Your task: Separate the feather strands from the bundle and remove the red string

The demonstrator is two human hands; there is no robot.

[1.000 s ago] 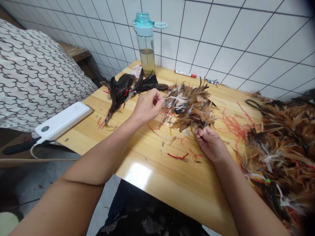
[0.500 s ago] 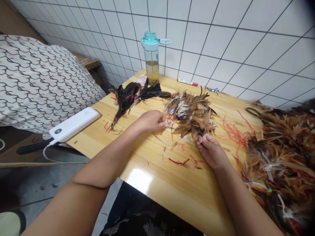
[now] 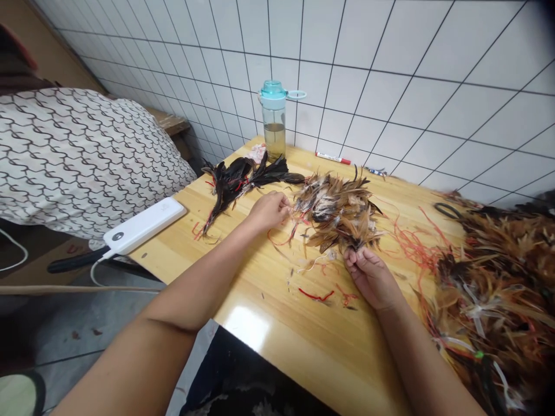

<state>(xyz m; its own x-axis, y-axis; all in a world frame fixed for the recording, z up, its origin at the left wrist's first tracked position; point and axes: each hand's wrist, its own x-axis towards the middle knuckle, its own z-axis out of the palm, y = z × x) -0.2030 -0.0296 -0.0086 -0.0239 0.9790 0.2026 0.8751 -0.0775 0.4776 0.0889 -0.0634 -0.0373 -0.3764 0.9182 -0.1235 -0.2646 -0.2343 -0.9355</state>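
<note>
Brown feathers (image 3: 342, 208) with whitish bases lie in a loose pile on the wooden table. At the near edge of this pile, my right hand (image 3: 373, 276) pinches the base of some feathers between thumb and fingers. My left hand (image 3: 271, 209) is closed at the pile's left edge, its fingertips together above red strings (image 3: 296, 222); what it holds, if anything, is too small to make out. Behind it lies a bundle of black feathers (image 3: 234, 179) tied with red string. Short red string pieces (image 3: 316, 295) lie between my forearms.
A big heap of brown feather bundles (image 3: 498, 277) covers the right side, beside tangled red strings (image 3: 411, 240). A water bottle (image 3: 274, 124) and a marker (image 3: 333, 158) stand and lie near the tiled wall. A white power bank (image 3: 145, 225) sits at the left edge, near a person's patterned clothing (image 3: 87, 156).
The camera view has tilted up a little, so the table sits lower. My left hand has shifted away from me toward the pile's left edge. The right hand keeps its pinch.
</note>
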